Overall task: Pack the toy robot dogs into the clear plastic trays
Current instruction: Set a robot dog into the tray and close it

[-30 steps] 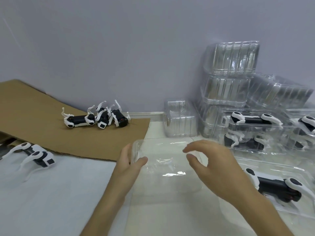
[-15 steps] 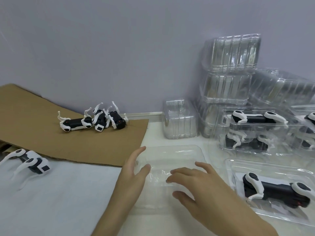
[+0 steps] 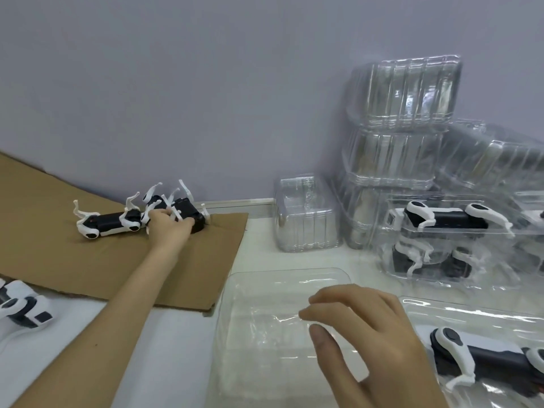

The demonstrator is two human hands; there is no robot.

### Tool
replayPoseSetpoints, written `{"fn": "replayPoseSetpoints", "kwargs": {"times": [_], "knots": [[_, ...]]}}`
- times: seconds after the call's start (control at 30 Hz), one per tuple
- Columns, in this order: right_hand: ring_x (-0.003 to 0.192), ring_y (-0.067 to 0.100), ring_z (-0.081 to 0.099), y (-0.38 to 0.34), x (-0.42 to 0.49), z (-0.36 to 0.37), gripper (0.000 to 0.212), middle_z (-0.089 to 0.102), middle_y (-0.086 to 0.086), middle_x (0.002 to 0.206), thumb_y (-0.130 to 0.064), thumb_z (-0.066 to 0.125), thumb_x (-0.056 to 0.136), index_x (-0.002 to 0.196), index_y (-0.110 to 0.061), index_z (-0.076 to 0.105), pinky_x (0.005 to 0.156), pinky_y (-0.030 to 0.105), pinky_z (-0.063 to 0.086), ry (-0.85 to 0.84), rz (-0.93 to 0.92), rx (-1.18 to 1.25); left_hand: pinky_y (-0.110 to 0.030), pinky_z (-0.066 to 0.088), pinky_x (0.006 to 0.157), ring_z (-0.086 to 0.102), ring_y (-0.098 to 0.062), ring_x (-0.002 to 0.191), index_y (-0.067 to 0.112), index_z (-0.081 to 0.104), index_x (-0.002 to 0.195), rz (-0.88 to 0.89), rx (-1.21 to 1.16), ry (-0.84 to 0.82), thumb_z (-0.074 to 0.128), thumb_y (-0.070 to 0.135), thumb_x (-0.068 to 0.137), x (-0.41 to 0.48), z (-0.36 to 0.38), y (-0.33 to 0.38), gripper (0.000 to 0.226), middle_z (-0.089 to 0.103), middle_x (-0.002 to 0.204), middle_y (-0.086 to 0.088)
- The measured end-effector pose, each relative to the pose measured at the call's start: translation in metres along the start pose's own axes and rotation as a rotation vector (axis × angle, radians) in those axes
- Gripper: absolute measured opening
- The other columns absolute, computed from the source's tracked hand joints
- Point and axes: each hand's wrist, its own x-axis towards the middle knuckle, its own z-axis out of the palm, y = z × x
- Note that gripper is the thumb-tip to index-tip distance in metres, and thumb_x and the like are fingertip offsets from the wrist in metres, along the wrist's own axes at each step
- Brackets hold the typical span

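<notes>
Black-and-white toy robot dogs lie in a small heap on the brown cardboard (image 3: pixel 88 260) at the back left. My left hand (image 3: pixel 167 226) reaches into the heap and grips one toy dog (image 3: pixel 188 213) by its black body; another dog (image 3: pixel 106 225) lies just left of it. An empty clear plastic tray (image 3: pixel 265 334) sits in front of me. My right hand (image 3: pixel 359 328) rests over the tray's right part with fingers loosely spread. A further dog (image 3: pixel 23 307) lies at the left edge.
To the right, a tray (image 3: pixel 471 319) holds a packed dog (image 3: pixel 482 354). Behind it stand closed trays with dogs inside (image 3: pixel 447 222) and a stack of empty clear trays (image 3: pixel 403 122) against the wall. A small clear tray (image 3: pixel 306 213) stands at the back centre.
My left hand left the empty tray's left edge, reached out to the dog heap on the cardboard and took hold of one dog. My right hand stayed over the tray.
</notes>
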Motion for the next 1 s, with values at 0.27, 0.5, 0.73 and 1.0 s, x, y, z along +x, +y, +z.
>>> {"fn": "replayPoseSetpoints", "kwargs": {"times": [0.27, 0.5, 0.73, 1.0], "knots": [[0.074, 0.004, 0.049, 0.005, -0.005, 0.004, 0.021, 0.064, -0.009, 0.073, -0.016, 0.059, 0.08, 0.067, -0.021, 0.075, 0.072, 0.017, 0.044, 0.095, -0.023, -0.063, -0.034, 0.041, 0.065, 0.052, -0.033, 0.073, 0.006, 0.061, 0.084, -0.041, 0.078, 0.077, 0.055, 0.018, 0.097, 0.033, 0.03, -0.026, 0.018, 0.059, 0.094, -0.022], [0.077, 0.002, 0.054, 0.004, -0.007, 0.004, 0.02, 0.065, -0.009, 0.075, -0.018, 0.06, 0.083, 0.072, -0.019, 0.076, 0.071, 0.019, 0.046, 0.094, 0.014, 0.021, -0.032, 0.039, 0.061, 0.055, -0.025, 0.077, 0.011, 0.064, 0.085, 0.125, 0.014, 0.067, 0.056, 0.016, 0.1, -0.026, 0.036, -0.03, 0.018, 0.063, 0.094, -0.002], [0.073, 0.01, 0.063, 0.0, -0.001, -0.012, 0.019, 0.065, -0.012, 0.077, -0.023, 0.054, 0.089, 0.082, -0.019, 0.071, 0.07, 0.015, 0.044, 0.092, 0.227, 0.332, -0.034, 0.059, 0.091, 0.071, -0.03, 0.103, -0.004, 0.07, 0.1, -0.009, -0.452, -0.328, 0.056, 0.014, 0.103, -0.108, 0.016, 0.006, 0.023, 0.072, 0.11, -0.022], [0.071, 0.017, 0.069, 0.003, 0.0, -0.021, 0.015, 0.072, -0.003, 0.084, -0.022, 0.059, 0.09, 0.088, -0.025, 0.074, 0.071, 0.015, 0.049, 0.111, 0.474, 0.628, -0.025, 0.058, 0.081, 0.073, -0.021, 0.095, 0.003, 0.074, 0.104, 0.244, -0.571, -0.488, 0.062, 0.024, 0.095, -0.184, -0.022, 0.036, 0.025, 0.076, 0.103, -0.014]]}}
